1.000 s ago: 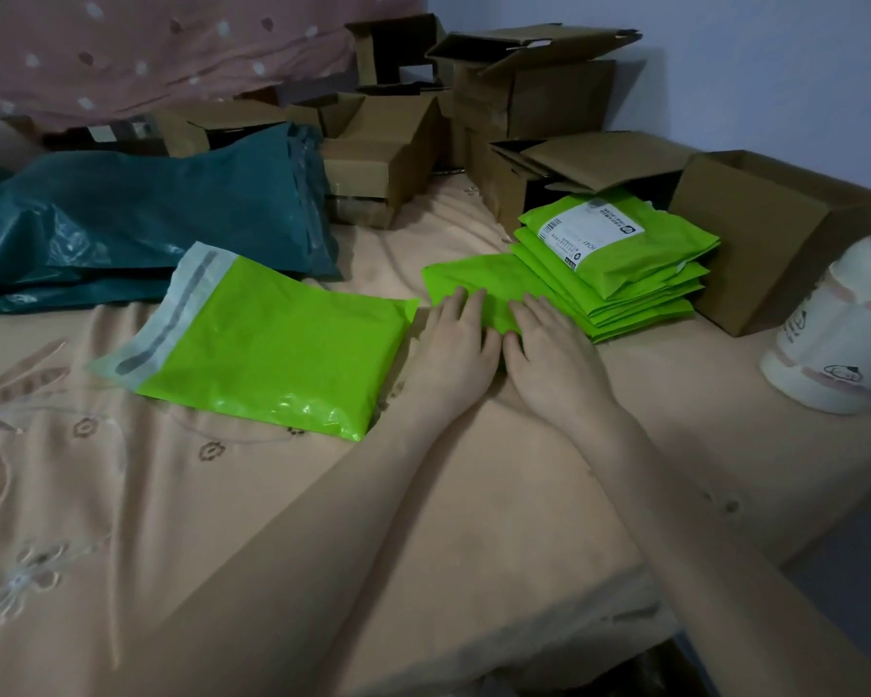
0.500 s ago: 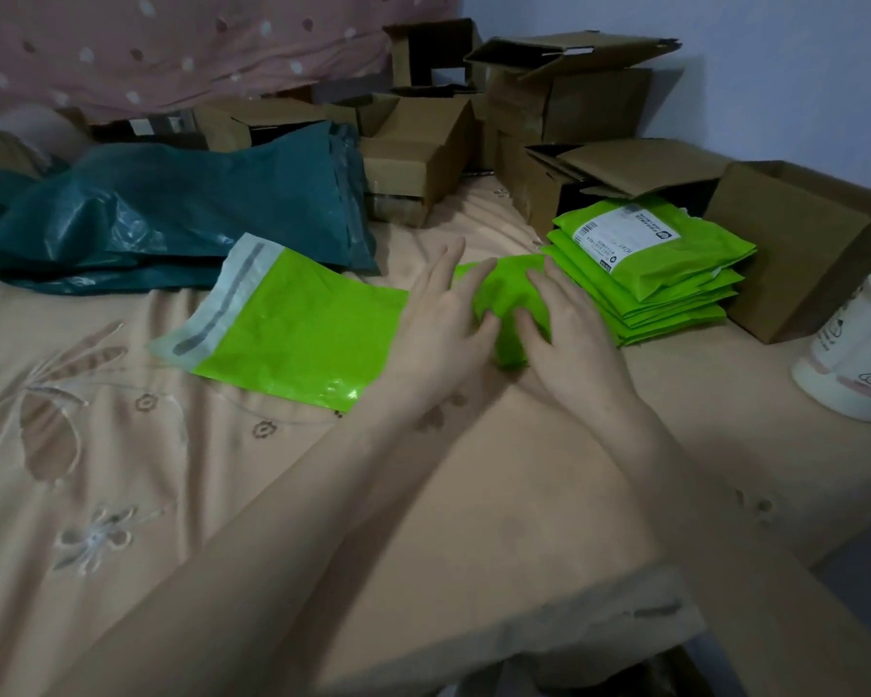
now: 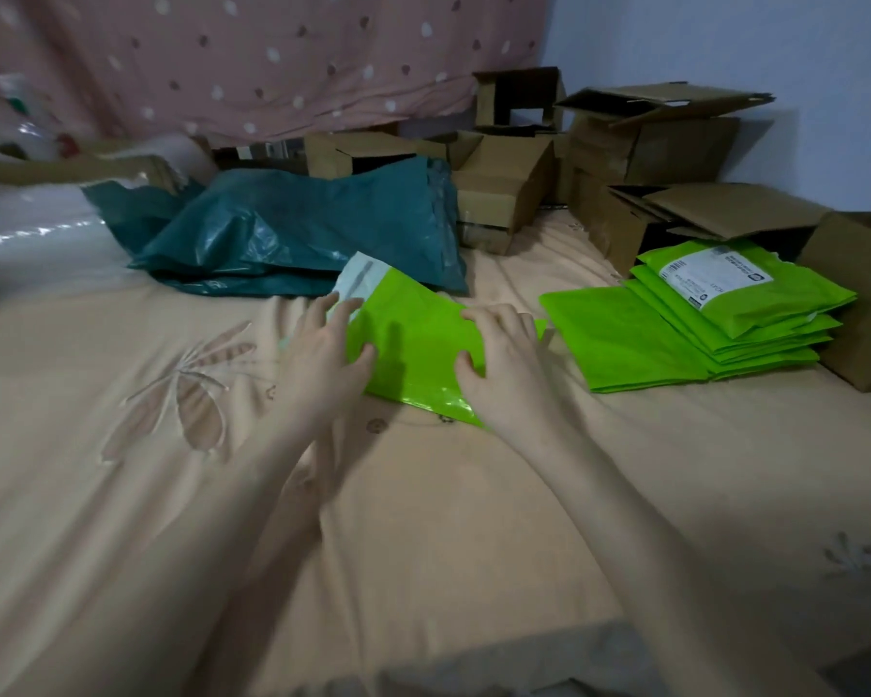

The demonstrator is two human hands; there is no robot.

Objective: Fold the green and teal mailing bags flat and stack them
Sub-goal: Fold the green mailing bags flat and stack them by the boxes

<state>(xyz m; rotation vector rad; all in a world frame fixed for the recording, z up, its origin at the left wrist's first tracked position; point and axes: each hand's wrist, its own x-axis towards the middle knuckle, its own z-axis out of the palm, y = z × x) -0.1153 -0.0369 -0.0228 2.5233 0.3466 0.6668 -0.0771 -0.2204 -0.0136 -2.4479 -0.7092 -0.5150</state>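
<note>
Two hands are on the job, both mine: my left hand [image 3: 330, 354] rests with straight fingers on the near left edge of the green mailing bag [image 3: 413, 344], thumb touching the plastic, while my right hand [image 3: 499, 364] curls its fingers over the bag's right edge, thumb laid on the top face. That bag lies on the bed [image 3: 122, 495] right in front of me, its pale adhesive flap [image 3: 355, 276] pointing away. It looks light, thin and glossy, so I judge it slippery and floppy; taking it by the two side edges and pressing the crease flat should serve best. Just right of it sits the stack of folded green bags [image 3: 725, 319]. Farther back lie the crumpled teal bags [image 3: 292, 244], then cardboard boxes [image 3: 509, 193].
</note>
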